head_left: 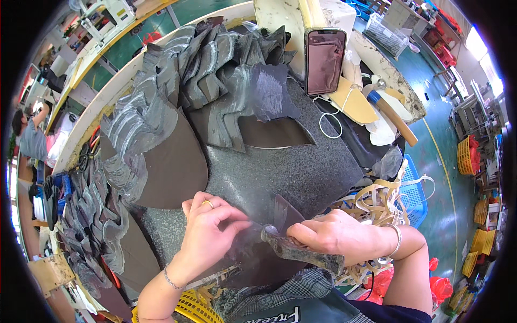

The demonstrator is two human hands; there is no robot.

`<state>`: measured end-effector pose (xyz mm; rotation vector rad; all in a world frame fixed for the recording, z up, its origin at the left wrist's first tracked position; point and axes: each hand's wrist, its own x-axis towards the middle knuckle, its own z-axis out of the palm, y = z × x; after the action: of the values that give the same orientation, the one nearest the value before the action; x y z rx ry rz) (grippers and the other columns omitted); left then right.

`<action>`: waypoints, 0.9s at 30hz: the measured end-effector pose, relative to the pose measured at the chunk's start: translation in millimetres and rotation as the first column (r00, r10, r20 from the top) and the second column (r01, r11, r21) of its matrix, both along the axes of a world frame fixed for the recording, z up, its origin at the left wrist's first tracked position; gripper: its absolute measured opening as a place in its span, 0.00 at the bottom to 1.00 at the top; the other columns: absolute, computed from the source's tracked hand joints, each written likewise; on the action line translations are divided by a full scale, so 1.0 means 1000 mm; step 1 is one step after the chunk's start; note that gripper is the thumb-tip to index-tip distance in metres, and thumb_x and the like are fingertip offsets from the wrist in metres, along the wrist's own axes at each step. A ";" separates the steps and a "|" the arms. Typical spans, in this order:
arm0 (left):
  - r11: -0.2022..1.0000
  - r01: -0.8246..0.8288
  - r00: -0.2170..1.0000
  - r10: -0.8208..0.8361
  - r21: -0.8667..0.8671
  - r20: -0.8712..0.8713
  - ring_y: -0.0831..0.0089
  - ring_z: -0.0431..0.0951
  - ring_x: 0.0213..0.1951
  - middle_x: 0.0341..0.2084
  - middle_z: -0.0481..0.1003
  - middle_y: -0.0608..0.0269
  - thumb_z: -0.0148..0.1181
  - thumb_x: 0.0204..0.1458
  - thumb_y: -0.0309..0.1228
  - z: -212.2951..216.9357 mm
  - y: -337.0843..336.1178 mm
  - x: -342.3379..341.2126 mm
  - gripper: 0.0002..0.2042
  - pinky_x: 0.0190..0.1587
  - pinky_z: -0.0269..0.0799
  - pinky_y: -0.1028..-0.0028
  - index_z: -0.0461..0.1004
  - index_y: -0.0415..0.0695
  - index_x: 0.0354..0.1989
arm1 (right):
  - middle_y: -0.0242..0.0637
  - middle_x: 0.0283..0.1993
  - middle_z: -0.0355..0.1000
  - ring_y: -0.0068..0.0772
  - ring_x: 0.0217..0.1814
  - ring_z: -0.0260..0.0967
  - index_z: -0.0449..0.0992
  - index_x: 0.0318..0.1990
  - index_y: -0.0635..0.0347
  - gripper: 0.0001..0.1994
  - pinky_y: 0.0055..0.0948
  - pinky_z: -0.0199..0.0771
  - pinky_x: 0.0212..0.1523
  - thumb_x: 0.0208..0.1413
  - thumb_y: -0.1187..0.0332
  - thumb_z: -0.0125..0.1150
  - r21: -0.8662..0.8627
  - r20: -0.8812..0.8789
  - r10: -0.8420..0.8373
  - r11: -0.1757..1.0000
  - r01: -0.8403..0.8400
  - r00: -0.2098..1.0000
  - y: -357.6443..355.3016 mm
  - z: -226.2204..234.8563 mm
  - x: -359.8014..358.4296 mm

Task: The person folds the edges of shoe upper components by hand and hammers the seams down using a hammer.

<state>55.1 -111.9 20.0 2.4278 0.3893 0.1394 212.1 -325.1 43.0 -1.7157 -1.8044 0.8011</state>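
My right hand (339,237) is closed round a hammer; its worn, grey-stained metal head (301,252) sticks out below my fingers, and the handle is hidden by the hand. Under the hammer lies a dark brown sheet piece (264,269), like leather, along the near edge of the speckled grey work surface (258,180). A pointed flap (285,212) of dark material stands up beside my right fingers. My left hand (212,229), with a ring, has thumb and fingers pinched together at the dark piece's edge, left of the hammer head.
Stacks of dark pieces with grey-smeared edges (145,118) cover the left and far side. A phone (325,62) stands upright at the back. Right of it lies another hammer with a wooden handle (396,118). Beige strips (382,199) hang over a blue basket (413,191).
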 end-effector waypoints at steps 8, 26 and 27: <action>0.999 -0.012 0.999 0.010 0.032 0.050 0.71 0.69 0.42 0.27 0.76 0.74 0.74 0.38 0.29 -0.002 0.002 -0.004 0.06 0.51 0.54 0.66 0.84 0.52 0.27 | 0.43 0.26 0.68 0.50 0.26 0.73 0.63 0.38 0.64 0.18 0.43 0.71 0.23 0.37 0.78 0.60 0.081 -0.018 -0.016 0.997 0.017 1.000 0.003 0.001 -0.001; 0.999 -0.040 0.999 0.039 0.030 0.019 0.71 0.69 0.41 0.27 0.75 0.76 0.73 0.38 0.27 -0.009 -0.001 -0.002 0.08 0.49 0.54 0.67 0.84 0.53 0.28 | 0.37 0.20 0.68 0.40 0.20 0.73 0.64 0.41 0.61 0.14 0.35 0.69 0.17 0.47 0.72 0.59 0.264 0.105 -0.067 0.964 0.038 0.992 -0.004 -0.016 0.001; 0.998 -0.031 0.999 0.030 0.047 0.029 0.72 0.69 0.41 0.27 0.75 0.76 0.73 0.38 0.28 -0.010 -0.001 -0.002 0.08 0.49 0.54 0.68 0.84 0.54 0.28 | 0.36 0.19 0.67 0.40 0.20 0.73 0.65 0.41 0.61 0.14 0.34 0.69 0.16 0.47 0.73 0.59 0.277 0.112 -0.084 0.960 0.050 0.990 -0.003 -0.016 0.001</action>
<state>52.9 -112.6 10.5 2.4642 0.4147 0.1976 213.3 -328.6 26.9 -1.6632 -1.8287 0.4024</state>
